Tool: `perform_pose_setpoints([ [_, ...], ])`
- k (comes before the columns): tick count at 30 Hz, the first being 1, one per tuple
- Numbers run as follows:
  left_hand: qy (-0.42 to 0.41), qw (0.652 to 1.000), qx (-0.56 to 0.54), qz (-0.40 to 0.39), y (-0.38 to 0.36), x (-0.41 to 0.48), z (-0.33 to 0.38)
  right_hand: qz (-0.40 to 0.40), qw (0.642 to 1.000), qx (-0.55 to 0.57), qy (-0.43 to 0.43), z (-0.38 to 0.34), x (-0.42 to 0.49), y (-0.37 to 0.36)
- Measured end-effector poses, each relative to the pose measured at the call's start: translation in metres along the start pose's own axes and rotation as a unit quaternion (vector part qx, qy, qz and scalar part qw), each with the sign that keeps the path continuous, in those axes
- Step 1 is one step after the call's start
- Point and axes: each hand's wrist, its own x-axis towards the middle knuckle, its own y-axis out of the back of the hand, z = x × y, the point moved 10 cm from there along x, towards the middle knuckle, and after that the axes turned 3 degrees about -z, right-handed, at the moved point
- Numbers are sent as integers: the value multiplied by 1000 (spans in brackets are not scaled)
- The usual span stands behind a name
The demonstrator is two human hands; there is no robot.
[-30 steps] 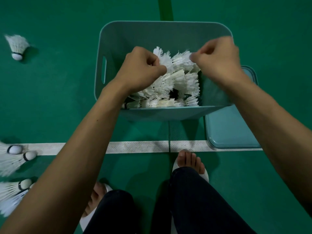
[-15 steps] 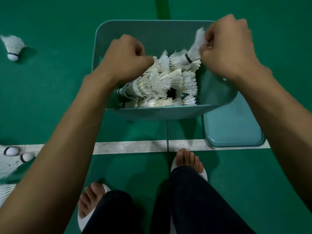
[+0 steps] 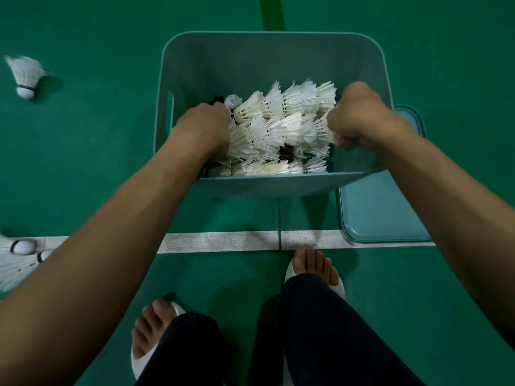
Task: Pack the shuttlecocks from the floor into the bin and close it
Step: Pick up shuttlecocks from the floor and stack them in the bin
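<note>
The green floor carries everything. On it stands the open teal bin, its lid lying flat just beside the near right corner, partly tucked under the bin. Packed shuttlecocks fill the bin's near half in rows. Both hands are down among them: the left hand and right hand are curled at either end of a row; what the fingers pinch I cannot tell. The feathers are probably light, brittle and easily crushed, so gripping by the cork base seems best. 1 loose shuttlecock lies far left, with at least 2 more near the left edge.
</note>
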Motion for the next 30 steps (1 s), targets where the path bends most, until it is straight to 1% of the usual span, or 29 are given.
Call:
perform_pose_setpoints([
  [2, -12, 1000, 4, -2, -2, 3, 0, -35, 992, 112, -40, 11, 7, -12],
  [4, -22, 1000, 6, 9, 2, 4, 2, -32, 985, 160, -56, 16, 11, -17],
  [7, -31, 998, -17, 49, 13, 5, 3, -13, 986, 157, -46, 15, 17, -19],
  [10, -33, 996, -29, 81, 22, 1, 3, -16, 988, 151, -29, 9, 19, -22],
  [15, -51, 991, -30, 119, 30, 1, 7, -64, 972, 223, -47, 9, 21, -32],
  [17, -51, 992, -20, 114, 26, 3, 8, -78, 969, 228, -53, 10, 22, -37],
  [22, -53, 997, -31, 55, 11, 6, 6, -36, 983, 178, -41, 9, 27, -33],
  [24, -56, 997, -32, 43, 11, 5, 7, -16, 993, 115, -18, 5, 23, -25],
  [25, -59, 997, -30, 42, 11, 5, 7, 4, 998, 66, -3, 2, 18, -18],
  [27, -66, 995, -23, 67, 15, 4, 7, 56, 998, -15, 30, -3, 10, -4],
  [29, -68, 992, -22, 105, 21, 2, 5, 96, 992, -55, 58, -10, 2, 5],
  [30, -66, 991, -24, 111, 22, 2, 4, 102, 990, -72, 69, -13, 2, 5],
])
